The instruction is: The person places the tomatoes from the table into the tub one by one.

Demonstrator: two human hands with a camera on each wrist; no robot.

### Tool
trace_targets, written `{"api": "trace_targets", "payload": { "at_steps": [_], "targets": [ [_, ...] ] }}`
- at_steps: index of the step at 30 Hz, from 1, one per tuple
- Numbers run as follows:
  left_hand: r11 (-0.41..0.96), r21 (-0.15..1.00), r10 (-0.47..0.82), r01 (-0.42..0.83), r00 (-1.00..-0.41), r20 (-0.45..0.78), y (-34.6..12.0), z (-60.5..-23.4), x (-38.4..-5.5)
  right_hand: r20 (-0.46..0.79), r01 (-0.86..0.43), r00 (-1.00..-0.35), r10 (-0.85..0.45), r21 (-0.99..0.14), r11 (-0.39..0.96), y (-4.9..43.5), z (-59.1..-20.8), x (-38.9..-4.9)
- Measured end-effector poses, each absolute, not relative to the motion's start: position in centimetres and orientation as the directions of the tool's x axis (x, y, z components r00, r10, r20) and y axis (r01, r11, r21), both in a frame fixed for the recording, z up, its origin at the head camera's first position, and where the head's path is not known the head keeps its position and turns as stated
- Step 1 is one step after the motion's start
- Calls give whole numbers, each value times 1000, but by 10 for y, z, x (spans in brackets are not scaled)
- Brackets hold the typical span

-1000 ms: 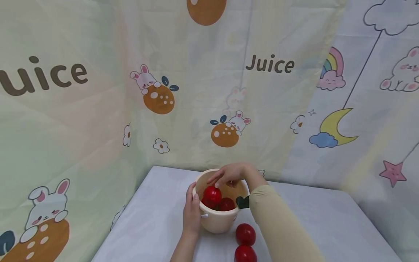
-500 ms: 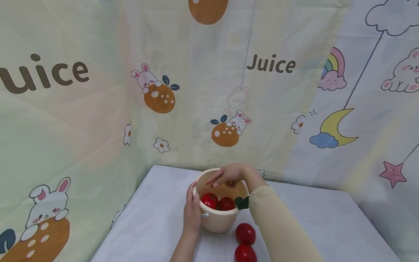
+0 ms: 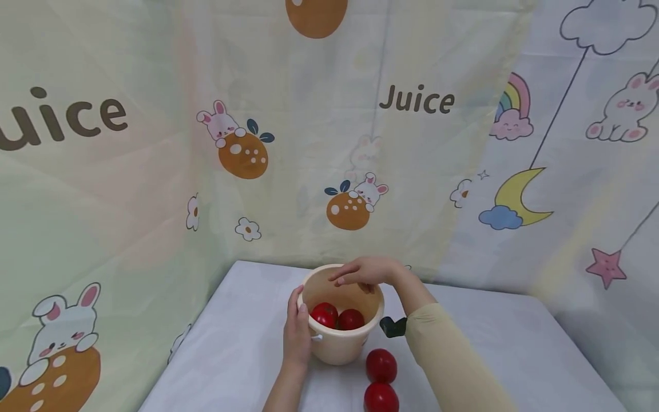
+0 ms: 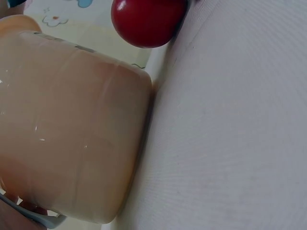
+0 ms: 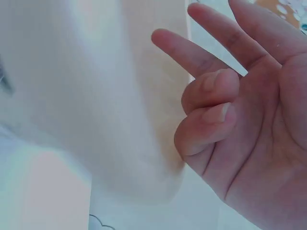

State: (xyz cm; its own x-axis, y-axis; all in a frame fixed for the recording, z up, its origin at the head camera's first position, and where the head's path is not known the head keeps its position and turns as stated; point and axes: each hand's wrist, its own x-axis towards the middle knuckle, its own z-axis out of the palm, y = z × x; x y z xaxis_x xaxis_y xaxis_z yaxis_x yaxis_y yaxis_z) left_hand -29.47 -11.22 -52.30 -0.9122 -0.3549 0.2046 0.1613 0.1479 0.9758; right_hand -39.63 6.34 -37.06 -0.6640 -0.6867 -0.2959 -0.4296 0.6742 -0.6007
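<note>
A cream bucket (image 3: 336, 349) stands on the table, with two red tomatoes (image 3: 352, 319) visible inside it. My left hand (image 3: 297, 335) holds the bucket's left side at the rim; in the left wrist view, fingertips show behind its grey handle (image 4: 48, 220). My right hand (image 3: 368, 272) is over the bucket's far right rim with nothing in it. In the right wrist view, two of its fingers curl toward the palm while the others extend loosely. On the table by the bucket's front right lie two more red, round tomato-like fruits, a farther one (image 3: 381, 365) and a nearer one (image 3: 381, 397).
A white cloth covers the table (image 3: 231, 343). Printed curtains (image 3: 288, 246) hang behind it and at both sides. A dark strap or camera piece (image 3: 393, 327) sits by the right forearm.
A tomato under the right fingertips one second ago has dropped among those in the bucket. The right hand has since moved slightly right, away from the bucket's inside.
</note>
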Motion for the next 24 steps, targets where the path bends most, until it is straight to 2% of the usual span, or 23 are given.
{"api": "trace_targets", "payload": {
  "at_steps": [6, 14, 19, 24],
  "targets": [
    [153, 976, -357, 157, -912, 203, -113, -525, -295, -179, -397, -707, -684, -700, 594, 94, -381, -396],
    [158, 972, -359, 173, -907, 220, -112, -524, -294, 41, -346, -775, -630, -863, 368, 131, -406, -367],
    [159, 972, -359, 172, -907, 219, -111, -522, -293, 86, -283, -859, -505, -902, 327, 151, -429, -345],
    [156, 974, -358, 162, -910, 208, -111, -521, -292, 57, -167, -939, -339, -937, 306, 168, -454, -328]
  ]
}}
